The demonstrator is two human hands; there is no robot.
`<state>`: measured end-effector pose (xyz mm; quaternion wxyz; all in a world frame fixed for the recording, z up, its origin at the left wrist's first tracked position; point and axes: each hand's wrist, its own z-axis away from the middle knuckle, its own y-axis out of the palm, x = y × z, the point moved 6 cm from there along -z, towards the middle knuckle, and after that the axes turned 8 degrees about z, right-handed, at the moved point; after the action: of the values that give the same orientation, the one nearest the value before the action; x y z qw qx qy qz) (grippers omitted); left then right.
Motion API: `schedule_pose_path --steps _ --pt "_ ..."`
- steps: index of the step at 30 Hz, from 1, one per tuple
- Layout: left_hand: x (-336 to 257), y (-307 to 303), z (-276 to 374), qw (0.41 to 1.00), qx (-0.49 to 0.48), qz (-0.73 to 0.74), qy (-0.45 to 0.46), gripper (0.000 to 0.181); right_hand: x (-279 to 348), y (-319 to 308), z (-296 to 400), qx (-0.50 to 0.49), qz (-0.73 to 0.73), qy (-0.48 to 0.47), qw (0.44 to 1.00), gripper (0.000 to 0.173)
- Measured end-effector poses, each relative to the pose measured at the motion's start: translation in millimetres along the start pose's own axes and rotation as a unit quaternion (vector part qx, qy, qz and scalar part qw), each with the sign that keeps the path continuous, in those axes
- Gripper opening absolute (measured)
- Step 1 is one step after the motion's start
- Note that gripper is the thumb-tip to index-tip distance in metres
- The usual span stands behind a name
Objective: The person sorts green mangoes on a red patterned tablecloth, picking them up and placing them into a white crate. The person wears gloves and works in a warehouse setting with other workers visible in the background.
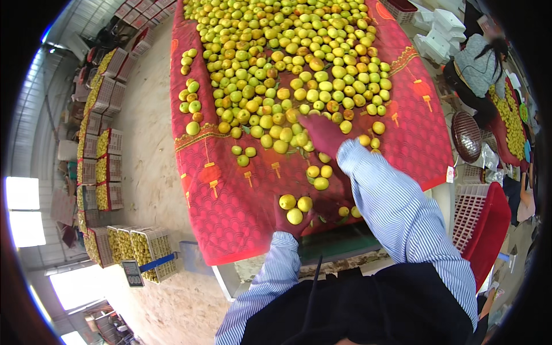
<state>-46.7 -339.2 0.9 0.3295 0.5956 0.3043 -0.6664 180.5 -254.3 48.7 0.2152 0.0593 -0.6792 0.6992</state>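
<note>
My left hand (290, 222), in a dark red glove, holds several yellow-green fruits (294, 216) in its upturned palm near the table's front edge. My right hand (322, 133), gloved in the same red, reaches into the pile of green and yellow fruits (241, 77), its fingertips at a yellow fruit (292, 115). Whether the fingers grip that fruit, I cannot tell. Under the pile lies a red patterned cloth (241, 198). Small groups of fruits (321, 183) lie between my two hands, with a few leaves among them.
Fruit-filled plastic crates (164, 246) stand at the left, beside a scale display (132, 274). A crate with a red lining (470, 215) is close by my right arm. At the far right, a person (478, 64) is beside another fruit-covered table (509, 125). White foam boxes (440, 36) are stacked behind.
</note>
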Motion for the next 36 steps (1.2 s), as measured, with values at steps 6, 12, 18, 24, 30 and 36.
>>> schedule_pose_path --steps 6,12,18,24,30,36 --pt "-28 -12 -14 0.997 -0.064 -0.009 -0.033 0.072 48 19 -81 -0.016 0.148 -0.006 0.989 0.026" --pt "9 -5 -31 0.994 -0.011 0.088 -0.063 0.037 22 64 -57 -0.009 0.115 0.061 0.991 0.025" --pt "-16 17 -27 0.940 0.107 -0.319 0.048 0.029 33 63 52 -0.060 0.107 -0.082 0.989 0.029" --pt "5 54 2 0.901 0.204 0.325 -0.202 0.036 -11 41 139 -0.121 -0.455 0.099 0.876 0.036" --pt "2 114 51 0.140 0.063 0.840 -0.520 0.062 4 43 235 -0.091 -0.600 0.171 0.776 0.036" --pt "58 113 71 0.708 0.163 0.518 -0.452 0.058 -23 9 381 -0.264 -0.243 0.151 0.921 0.031"
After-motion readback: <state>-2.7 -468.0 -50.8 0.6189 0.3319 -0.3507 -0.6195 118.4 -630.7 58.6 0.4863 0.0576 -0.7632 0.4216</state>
